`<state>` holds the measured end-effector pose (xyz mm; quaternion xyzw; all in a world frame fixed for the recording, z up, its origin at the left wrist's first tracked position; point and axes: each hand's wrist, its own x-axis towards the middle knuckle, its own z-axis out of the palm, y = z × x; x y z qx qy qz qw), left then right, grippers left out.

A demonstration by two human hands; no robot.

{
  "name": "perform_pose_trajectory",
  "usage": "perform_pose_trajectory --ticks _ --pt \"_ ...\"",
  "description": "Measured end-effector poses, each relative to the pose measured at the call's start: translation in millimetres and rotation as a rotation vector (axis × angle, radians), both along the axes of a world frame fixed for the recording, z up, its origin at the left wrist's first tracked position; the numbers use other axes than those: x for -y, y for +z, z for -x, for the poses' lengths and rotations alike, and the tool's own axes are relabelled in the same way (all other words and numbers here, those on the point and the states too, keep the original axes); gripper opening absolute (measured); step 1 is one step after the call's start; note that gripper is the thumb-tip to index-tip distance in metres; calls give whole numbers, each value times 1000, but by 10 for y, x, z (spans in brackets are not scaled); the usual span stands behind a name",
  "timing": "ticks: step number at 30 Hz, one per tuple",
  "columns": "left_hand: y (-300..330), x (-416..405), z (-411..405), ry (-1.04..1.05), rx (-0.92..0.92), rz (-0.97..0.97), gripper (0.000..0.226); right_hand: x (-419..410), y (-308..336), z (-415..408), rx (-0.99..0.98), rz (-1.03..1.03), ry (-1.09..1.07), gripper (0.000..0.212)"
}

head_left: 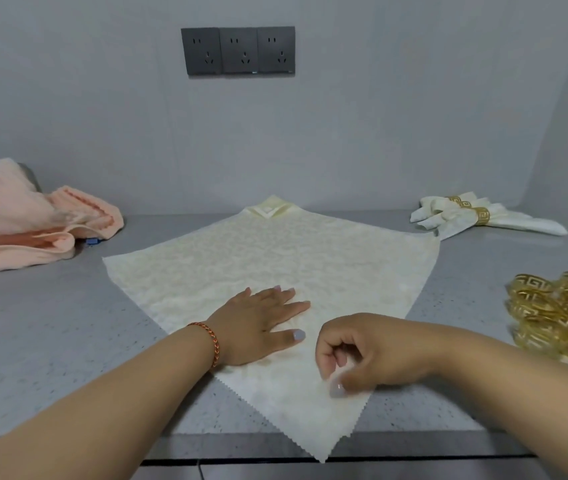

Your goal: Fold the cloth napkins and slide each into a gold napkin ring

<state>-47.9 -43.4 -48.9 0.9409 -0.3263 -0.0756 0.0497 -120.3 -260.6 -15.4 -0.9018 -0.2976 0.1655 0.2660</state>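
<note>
your left hand (262, 323) lay flat on the napkin (275, 271), fingers straight and spread, pinning it to the grey counter (50, 341). your right hand (355, 348) sat at the near part of the cloth with fingers curled and the thumb down on the fabric; whether it actually pinched the cloth could not be confirmed from this angle. the fold had not yet begun.

recommendation: keep the flat palm as the anchor, take the near corner cleanly, carry it toward the far corner and match the edges before creasing, so the roll fits a ring.

the napkin was pale cream with a faint woven pattern and pinked edges, spread as a diamond, its near tip overhanging the counter edge and its far corner turned back. the gold rings (559, 313) were heaped to the right; two finished napkins (483, 216) lay beyond them.
</note>
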Motion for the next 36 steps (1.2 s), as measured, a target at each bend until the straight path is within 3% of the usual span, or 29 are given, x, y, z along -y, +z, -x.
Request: perform_pose_trajectory --ticks 4,8,11,12,14,16,19,22,25,29,36 --pt "-6 0 6 3 -1 31 59 -55 -17 45 70 99 73 7" --pt "42 -22 10 18 -93 175 52 -72 0 -30 -80 -5 -2 6" --pt "153 -43 124 99 -426 552 40 -40 -7 -71 -253 -242 -155 13" --pt "194 -60 172 128 -568 698 46 -28 -21 -92 -298 -323 -197 18" --pt "272 -117 273 104 -674 841 64 -29 -31 -124 -340 -425 -265 24" --pt "257 -153 360 45 -587 796 48 -45 -42 -148 -331 -463 -336 22" --pt "158 -117 484 103 -287 678 25 -26 -7 -85 -289 -452 -321 16" --pt "74 -75 630 162 -194 750 15 59 -19 44 64 -89 -151 33" --pt "104 -63 807 200 -193 754 11 82 -73 178 295 -7 -76 16" --pt "170 -51 1027 236 -221 639 15 94 -37 351 215 -33 -62 13" --pt "351 -167 1372 244 -366 830 21 67 201 620 -59 -142 -115 26"
